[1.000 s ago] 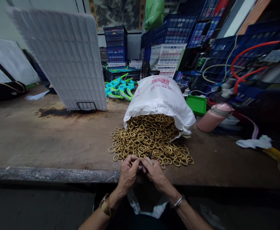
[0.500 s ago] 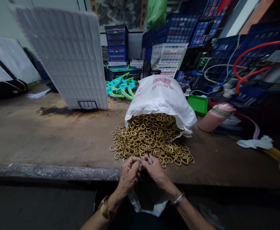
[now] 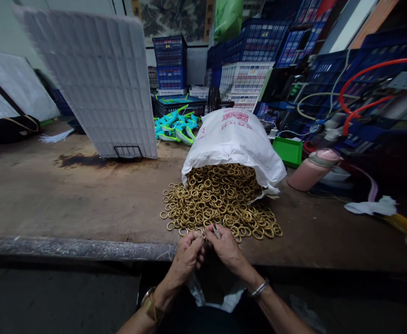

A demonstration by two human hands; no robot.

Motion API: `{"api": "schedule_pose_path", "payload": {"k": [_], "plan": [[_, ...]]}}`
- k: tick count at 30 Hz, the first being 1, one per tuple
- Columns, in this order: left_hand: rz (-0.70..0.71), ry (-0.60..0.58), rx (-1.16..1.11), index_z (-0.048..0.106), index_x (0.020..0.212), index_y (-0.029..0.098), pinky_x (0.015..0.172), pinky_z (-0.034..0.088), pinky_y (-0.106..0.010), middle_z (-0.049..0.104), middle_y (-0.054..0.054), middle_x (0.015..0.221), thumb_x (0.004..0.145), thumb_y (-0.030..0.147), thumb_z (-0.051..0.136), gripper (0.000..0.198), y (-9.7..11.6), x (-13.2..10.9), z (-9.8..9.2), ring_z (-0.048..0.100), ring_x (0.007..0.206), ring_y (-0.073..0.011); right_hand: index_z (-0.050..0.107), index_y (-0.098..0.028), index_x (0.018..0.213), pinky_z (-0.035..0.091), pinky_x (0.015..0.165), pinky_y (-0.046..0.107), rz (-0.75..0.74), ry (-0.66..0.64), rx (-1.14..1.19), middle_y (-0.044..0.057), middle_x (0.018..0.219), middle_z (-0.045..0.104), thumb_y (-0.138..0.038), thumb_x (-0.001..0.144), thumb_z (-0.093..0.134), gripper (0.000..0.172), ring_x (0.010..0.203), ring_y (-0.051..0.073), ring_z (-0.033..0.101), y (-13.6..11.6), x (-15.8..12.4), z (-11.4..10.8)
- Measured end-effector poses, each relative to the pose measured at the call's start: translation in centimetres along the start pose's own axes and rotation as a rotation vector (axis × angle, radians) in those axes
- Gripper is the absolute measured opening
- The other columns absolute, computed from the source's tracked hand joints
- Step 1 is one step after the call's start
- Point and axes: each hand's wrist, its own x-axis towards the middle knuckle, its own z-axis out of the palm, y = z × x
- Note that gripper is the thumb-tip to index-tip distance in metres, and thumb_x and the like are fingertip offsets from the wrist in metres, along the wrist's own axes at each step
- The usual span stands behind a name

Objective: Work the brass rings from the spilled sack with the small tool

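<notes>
My left hand [image 3: 188, 250] is closed in a pinch at the table's front edge; whatever its fingertips hold is too small to make out. Against it, fingertips nearly touching, my right hand [image 3: 227, 248] is closed around a small pale tool with a dark tip [image 3: 216, 231], which sticks up between thumb and finger. Just beyond both hands lies a heap of brass-coloured rings [image 3: 220, 204], spilling from the mouth of a white sack [image 3: 234, 139] with red print. Below the hands, a white plastic bag's edge [image 3: 220, 305] shows over my lap.
A tall white ribbed panel [image 3: 99, 83] stands on the wooden table [image 3: 67, 199] at left. Behind are turquoise-green pieces [image 3: 177, 125] and stacked blue crates [image 3: 170, 65]. To the right are a green tray [image 3: 287, 152], a pink bottle [image 3: 313, 170] and red hoses [image 3: 349, 99].
My left hand has shifted very slightly downward, its wrist turning a little. The right hand stays nearly in place with the tool, and the rings and sack look the same.
</notes>
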Motion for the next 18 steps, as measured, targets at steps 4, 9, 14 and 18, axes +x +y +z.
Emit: {"api": "schedule_pose_path", "payload": {"k": [4,9,14,18], "plan": [[0.003,-0.008,-0.072,0.047,0.070,0.016,0.034,0.022,-0.012,0.044,0.007,0.052,0.075,0.043,0.053,0.028,0.3,-0.3,0.2,0.036,0.038,-0.0025,0.048,-0.018,0.062,0.033,0.050,0.020,-0.014,-0.021,-0.007,-0.005,0.054,0.043,-0.037,0.077,0.042,0.025,0.051,0.009,0.039,0.0,0.1,-0.1],[-0.002,0.010,-0.182,0.043,0.074,0.018,0.033,0.022,-0.012,0.045,0.007,0.053,0.072,0.043,0.056,0.028,1.2,-0.6,0.2,0.036,0.038,-0.0027,0.053,-0.018,0.070,0.034,0.052,0.022,-0.069,0.081,-0.190,-0.002,0.055,0.048,-0.034,0.081,0.036,0.026,0.052,0.011,0.044,0.7,-0.1,-0.5],[0.028,0.020,-0.181,0.044,0.075,0.018,0.034,0.022,-0.012,0.045,0.008,0.054,0.072,0.044,0.057,0.029,1.3,-0.6,0.2,0.037,0.039,-0.0028,0.054,-0.020,0.083,0.033,0.058,0.022,-0.237,-0.045,-0.445,0.001,0.068,0.059,-0.013,0.074,0.038,0.020,0.062,0.013,0.051,1.1,-1.4,-0.6],[0.031,0.020,-0.163,0.046,0.076,0.018,0.034,0.023,-0.012,0.044,0.008,0.054,0.072,0.044,0.057,0.029,1.0,-0.6,0.4,0.037,0.038,-0.0027,0.052,-0.019,0.082,0.030,0.057,0.021,-0.246,-0.086,-0.581,0.001,0.068,0.060,-0.003,0.062,0.037,0.030,0.063,0.013,0.052,1.0,-1.8,-0.2]]}}
